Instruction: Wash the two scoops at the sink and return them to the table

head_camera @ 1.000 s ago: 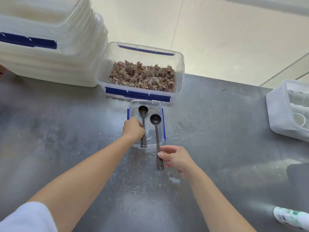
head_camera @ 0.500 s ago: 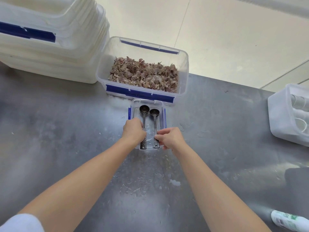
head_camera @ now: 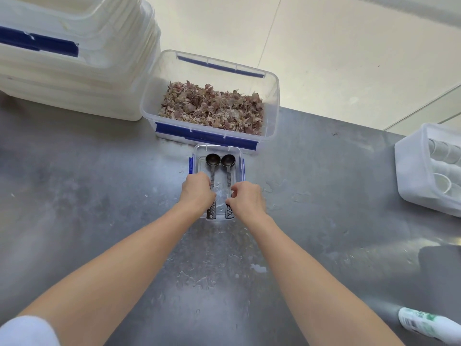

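- Two dark scoops lie side by side in a small clear container (head_camera: 217,151) with blue side clips, near the middle of the steel table (head_camera: 74,196); bowls toward 12 o'clock, perforated handle ends toward 6 o'clock, resting on the container's near rim
- The left scoop (head_camera: 212,166) and the right scoop (head_camera: 227,166) run parallel; their bowls are just beside each other, and whether they touch cannot be told
- The left hand (head_camera: 197,192) is curled over the left scoop's handle; the fingers are folded under the palm, so whether they pinch the handle or merely rest on it cannot be told
- The right hand (head_camera: 247,198) has its fingers drawn close at the right scoop's handle; whether they actually hold it cannot be told either
- At 12 o'clock from the small container, just beyond it, stands a larger clear tub (head_camera: 272,96) with blue latches, holding dry pinkish-brown husks (head_camera: 212,108)
- At 10 o'clock sits a stack of white bins (head_camera: 74,78) with a blue strip; it stands just beside the tub
- At 3 o'clock, well apart, is a white box (head_camera: 411,176) holding pale cups
- At 5 o'clock, by the frame's edge, lies a white bottle with green print (head_camera: 429,325)
- Water spots and smears (head_camera: 199,280) show on the table at 6 o'clock, between the forearms; a white sleeve (head_camera: 27,330) shows at 7 o'clock
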`<state>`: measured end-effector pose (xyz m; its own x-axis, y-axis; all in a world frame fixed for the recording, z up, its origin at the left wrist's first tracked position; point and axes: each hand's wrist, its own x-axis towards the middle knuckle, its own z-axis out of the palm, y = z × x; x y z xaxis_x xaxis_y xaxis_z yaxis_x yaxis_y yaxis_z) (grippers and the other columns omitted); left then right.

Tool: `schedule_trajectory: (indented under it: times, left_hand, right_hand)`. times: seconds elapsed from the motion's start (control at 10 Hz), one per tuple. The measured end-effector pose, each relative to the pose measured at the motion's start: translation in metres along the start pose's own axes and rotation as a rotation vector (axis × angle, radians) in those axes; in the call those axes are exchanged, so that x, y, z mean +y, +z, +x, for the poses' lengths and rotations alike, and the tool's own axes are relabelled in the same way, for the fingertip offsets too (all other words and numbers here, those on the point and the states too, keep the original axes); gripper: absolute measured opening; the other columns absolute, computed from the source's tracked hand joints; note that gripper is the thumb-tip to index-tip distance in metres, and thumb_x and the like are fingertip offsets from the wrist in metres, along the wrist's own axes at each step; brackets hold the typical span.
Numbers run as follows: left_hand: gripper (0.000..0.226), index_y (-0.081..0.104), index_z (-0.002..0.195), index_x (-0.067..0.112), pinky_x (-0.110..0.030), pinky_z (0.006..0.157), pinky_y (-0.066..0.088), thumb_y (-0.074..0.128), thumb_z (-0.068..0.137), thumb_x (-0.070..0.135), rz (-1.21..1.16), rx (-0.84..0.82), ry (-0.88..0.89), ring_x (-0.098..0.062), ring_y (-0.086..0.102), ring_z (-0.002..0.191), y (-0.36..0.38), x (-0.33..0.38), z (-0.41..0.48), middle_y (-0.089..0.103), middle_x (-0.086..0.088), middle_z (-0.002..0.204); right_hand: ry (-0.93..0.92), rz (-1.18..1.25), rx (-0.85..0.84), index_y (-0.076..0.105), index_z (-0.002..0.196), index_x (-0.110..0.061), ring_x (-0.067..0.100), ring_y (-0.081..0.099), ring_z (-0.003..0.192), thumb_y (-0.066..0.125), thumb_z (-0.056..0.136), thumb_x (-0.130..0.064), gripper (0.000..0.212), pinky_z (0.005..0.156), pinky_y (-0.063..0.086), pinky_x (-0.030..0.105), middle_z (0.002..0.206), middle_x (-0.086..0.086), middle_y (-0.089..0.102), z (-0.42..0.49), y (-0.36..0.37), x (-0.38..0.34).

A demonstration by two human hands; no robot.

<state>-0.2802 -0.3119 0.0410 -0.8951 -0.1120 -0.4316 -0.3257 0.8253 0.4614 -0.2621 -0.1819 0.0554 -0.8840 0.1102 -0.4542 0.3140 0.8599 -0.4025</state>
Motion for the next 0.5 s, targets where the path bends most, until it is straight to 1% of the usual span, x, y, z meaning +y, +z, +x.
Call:
schedule_trajectory:
  times: [0.1,0.2,0.3,0.4,0.5]
  left_hand:
    - [0.013,0.067,0.084,0.005,-0.036,0.075,0.057,0.074,0.082,0.015,0.048,-0.002,0.025,-0.029,0.065,0.086,-0.002,0.003,-0.002,0.068,-0.011,0.088]
    - [0.021,0.062,0.075,0.006,-0.036,0.069,0.054,0.072,0.085,0.021,0.091,0.009,0.057,-0.031,0.065,0.081,-0.005,0.005,-0.006,0.065,-0.012,0.077]
    - [0.026,0.060,0.070,0.006,-0.037,0.067,0.055,0.068,0.089,0.022,0.096,0.018,0.058,-0.032,0.064,0.076,-0.010,0.009,-0.015,0.064,-0.014,0.073]
    - [0.016,0.071,0.089,0.006,-0.038,0.076,0.057,0.063,0.091,0.020,0.086,0.021,0.078,-0.032,0.066,0.087,-0.014,0.011,-0.027,0.070,-0.014,0.089]
    - [0.019,0.073,0.106,0.016,-0.036,0.081,0.056,0.063,0.091,0.021,0.077,0.033,0.057,-0.029,0.065,0.098,-0.015,0.013,-0.043,0.071,-0.009,0.104]
  right_hand:
    - [-0.092,-0.148,0.083,0.066,0.089,-0.010,0.029,0.061,0.078,0.067,0.087,-0.011,0.002,0.060,0.039,0.030,0.088,0.007,0.067,-0.005,0.000,-0.004]
    - [-0.141,-0.203,0.160,0.058,0.081,-0.010,0.025,0.048,0.068,0.060,0.088,-0.003,0.010,0.058,0.034,0.030,0.085,0.005,0.062,-0.011,-0.001,-0.006]
    - [-0.177,-0.160,0.190,0.050,0.073,-0.013,0.026,0.047,0.067,0.055,0.088,-0.004,0.018,0.057,0.032,0.030,0.076,0.002,0.052,-0.021,-0.005,-0.001]
    - [-0.169,-0.092,0.153,0.059,0.076,-0.012,0.029,0.053,0.073,0.051,0.088,-0.008,0.014,0.056,0.033,0.029,0.073,0.003,0.054,-0.032,-0.011,0.008]
    - [-0.125,-0.066,0.108,0.055,0.074,-0.012,0.028,0.051,0.072,0.049,0.085,-0.009,0.013,0.053,0.031,0.030,0.073,0.004,0.056,-0.044,-0.017,0.019]
